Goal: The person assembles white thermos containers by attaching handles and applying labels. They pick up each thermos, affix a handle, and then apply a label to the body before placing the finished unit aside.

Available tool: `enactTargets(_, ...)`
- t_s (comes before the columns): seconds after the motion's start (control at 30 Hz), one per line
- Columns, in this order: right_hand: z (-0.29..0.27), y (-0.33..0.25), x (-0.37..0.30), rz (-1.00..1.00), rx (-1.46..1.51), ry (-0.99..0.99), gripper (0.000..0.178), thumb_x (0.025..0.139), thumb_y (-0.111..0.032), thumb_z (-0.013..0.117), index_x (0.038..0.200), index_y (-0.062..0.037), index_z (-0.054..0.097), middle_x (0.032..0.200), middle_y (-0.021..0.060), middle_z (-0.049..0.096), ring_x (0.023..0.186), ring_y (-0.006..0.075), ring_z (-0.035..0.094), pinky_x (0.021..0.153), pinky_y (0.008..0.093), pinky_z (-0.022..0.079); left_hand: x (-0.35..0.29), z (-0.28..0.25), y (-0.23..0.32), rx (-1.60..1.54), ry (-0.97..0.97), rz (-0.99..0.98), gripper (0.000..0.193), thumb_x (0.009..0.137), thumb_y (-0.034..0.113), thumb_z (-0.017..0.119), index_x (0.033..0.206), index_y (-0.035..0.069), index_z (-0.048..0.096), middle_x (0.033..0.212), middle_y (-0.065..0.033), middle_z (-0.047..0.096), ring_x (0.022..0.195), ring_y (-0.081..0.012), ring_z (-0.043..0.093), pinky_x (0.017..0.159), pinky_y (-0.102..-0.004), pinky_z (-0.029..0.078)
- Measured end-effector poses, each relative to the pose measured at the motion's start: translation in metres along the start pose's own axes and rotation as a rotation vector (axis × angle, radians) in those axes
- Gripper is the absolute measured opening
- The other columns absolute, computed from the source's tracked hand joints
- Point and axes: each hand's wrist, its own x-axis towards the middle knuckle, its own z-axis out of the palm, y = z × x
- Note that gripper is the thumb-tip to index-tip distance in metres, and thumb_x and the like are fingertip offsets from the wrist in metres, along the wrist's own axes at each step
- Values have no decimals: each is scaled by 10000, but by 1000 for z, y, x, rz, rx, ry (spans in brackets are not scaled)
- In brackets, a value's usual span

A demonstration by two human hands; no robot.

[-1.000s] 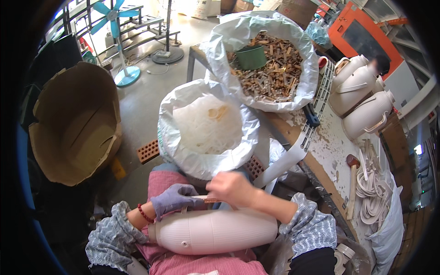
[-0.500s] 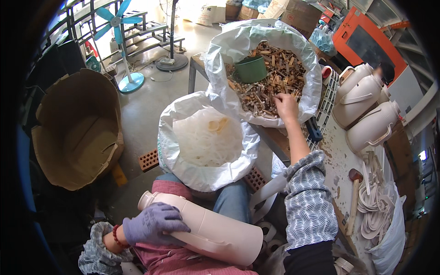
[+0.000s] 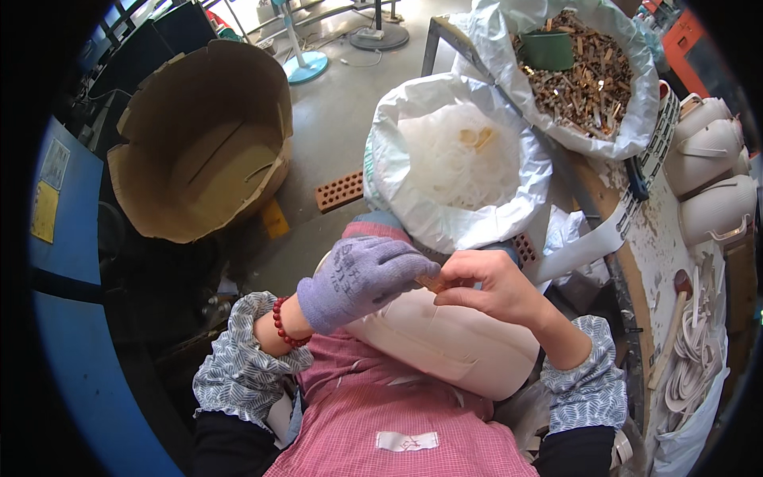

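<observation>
A pale pink jug with a long cylindrical body lies across my lap, beneath both hands. My left hand, in a purple glove, pinches a small brown piece over the jug. At the other end of that piece, my bare right hand has its thumb and fingertips closed on it. The fingers partly cover the piece, so its exact kind cannot be made out. Similar small brown and metallic pieces fill a white sack at the far right, with a green tub among them.
Just beyond my knees stands a white sack of translucent strips. A big cardboard box is at the left, near a perforated brick. On the right-hand bench are several pink jugs, a mallet and coiled straps.
My right hand has come back from the sack of brown pieces and met my left hand over the jug. My left hand has shifted from the jug's side to the small piece. The view has tilted down.
</observation>
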Motion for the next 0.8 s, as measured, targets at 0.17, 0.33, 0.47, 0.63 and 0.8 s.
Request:
enactTargets(0.17,28,-6,-11,-98,-191,67,209,779,-69,748,969,-16,680,837,99,642,711,190,626,638,296,498,-31,6,18,-101,17,-97,335,803,152,698,1129,119,628,926,-86,656,756,-258,659,666,-362,519)
enactTargets(0.33,35,-12,-16,-12,-63,-154,198,826,-86,704,1015,-30,690,838,114,658,756,225,652,663,315,507,-80,5,43,-322,9,-177,709,611,181,907,1216,77,553,1248,-167,565,1121,-328,581,931,-395,488)
enactTargets(0.47,51,-20,-19,22,-72,-322,195,871,-149,655,1029,-39,686,869,121,656,800,273,657,713,335,517,-119,25,42,-314,54,-179,671,645,155,880,1226,106,546,1300,-191,534,1171,-339,552,954,-409,469)
enactTargets(0.63,61,-24,-23,35,-133,-387,207,884,-184,638,1030,-44,683,887,122,655,819,288,656,729,352,519,-124,26,40,-245,56,-150,659,643,127,856,1226,105,550,1329,-190,521,1178,-340,545,965,-417,457)
enactTargets(0.8,63,-26,-27,59,-142,-360,211,885,-195,638,1022,-39,679,905,119,654,834,296,652,731,365,516,-119,27,40,-171,52,-106,605,669,180,776,1238,106,585,1306,-154,538,1132,-325,577,931,-422,477)
